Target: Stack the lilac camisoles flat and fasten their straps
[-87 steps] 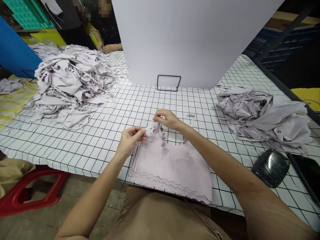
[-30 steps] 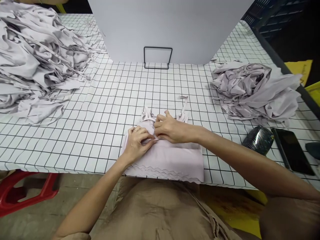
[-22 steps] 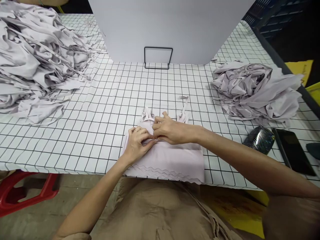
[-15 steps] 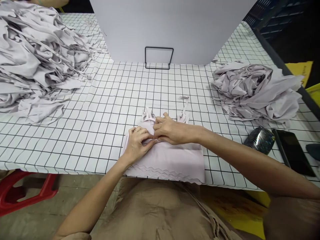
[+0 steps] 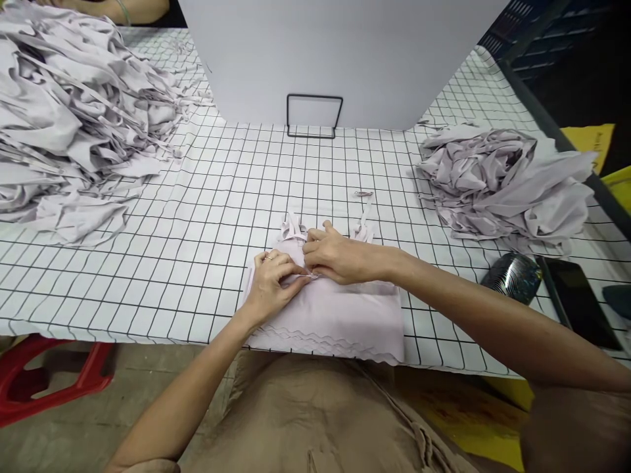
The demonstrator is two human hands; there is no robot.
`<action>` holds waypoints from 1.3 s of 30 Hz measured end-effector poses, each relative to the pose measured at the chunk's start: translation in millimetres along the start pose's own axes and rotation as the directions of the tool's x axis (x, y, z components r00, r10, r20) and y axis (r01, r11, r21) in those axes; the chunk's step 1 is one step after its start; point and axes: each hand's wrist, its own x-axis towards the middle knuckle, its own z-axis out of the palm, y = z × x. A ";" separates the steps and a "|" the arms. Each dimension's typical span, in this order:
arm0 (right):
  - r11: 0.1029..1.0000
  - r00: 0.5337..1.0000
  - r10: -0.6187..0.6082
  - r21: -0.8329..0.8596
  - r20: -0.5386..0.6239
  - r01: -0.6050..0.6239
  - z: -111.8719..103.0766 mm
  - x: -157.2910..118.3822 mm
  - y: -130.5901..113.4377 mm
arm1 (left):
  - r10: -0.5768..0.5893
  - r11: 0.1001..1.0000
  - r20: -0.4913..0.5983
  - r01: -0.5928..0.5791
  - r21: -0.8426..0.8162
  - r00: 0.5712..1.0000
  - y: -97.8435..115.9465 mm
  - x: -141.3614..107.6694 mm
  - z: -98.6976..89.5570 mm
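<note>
A pale pink garment (image 5: 340, 315) with thin straps and a scalloped hem lies flat at the table's front edge. My left hand (image 5: 273, 279) rests on its left part, thumb and fingers pinching a fold of the cloth near the middle. Close against those fingertips, my right hand (image 5: 335, 256) is bent over the same spot with its fingers curled together. Whatever small piece lies under the right fingertips is hidden. The garment's straps (image 5: 363, 230) spread out beyond my hands toward the back.
At the left is a large heap of pale garments (image 5: 73, 112), and a smaller pile (image 5: 507, 177) sits right. A dark shiny object (image 5: 513, 277) lies beside a phone (image 5: 579, 299). Behind stands a white board (image 5: 345, 59) with a wire stand (image 5: 314, 117). Another person's arm (image 5: 133, 10) shows top left.
My hands stay at the same spot on the garment, with only slight finger movement. The other person's arm at top left reaches farther into view.
</note>
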 end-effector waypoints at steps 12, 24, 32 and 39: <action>0.997 0.992 -0.039 0.062 -0.123 0.047 8.3 3.2 4.6 | 0.003 1.000 -0.013 -0.003 0.008 1.000 -3.5 -0.9 1.3; 0.964 0.976 0.055 0.264 -0.211 0.003 3.0 20.3 31.6 | -0.057 0.998 0.009 0.056 0.015 0.998 0.0 1.3 -1.3; 0.959 0.943 0.149 0.275 -0.299 -0.064 -38.6 56.9 67.5 | -0.055 0.986 -0.042 0.061 0.158 0.998 -1.1 -6.3 -5.6; 0.959 0.886 0.186 0.274 -0.425 -0.069 -10.2 64.9 71.6 | -0.033 0.974 -0.092 0.053 0.222 0.995 -5.6 -9.5 -19.2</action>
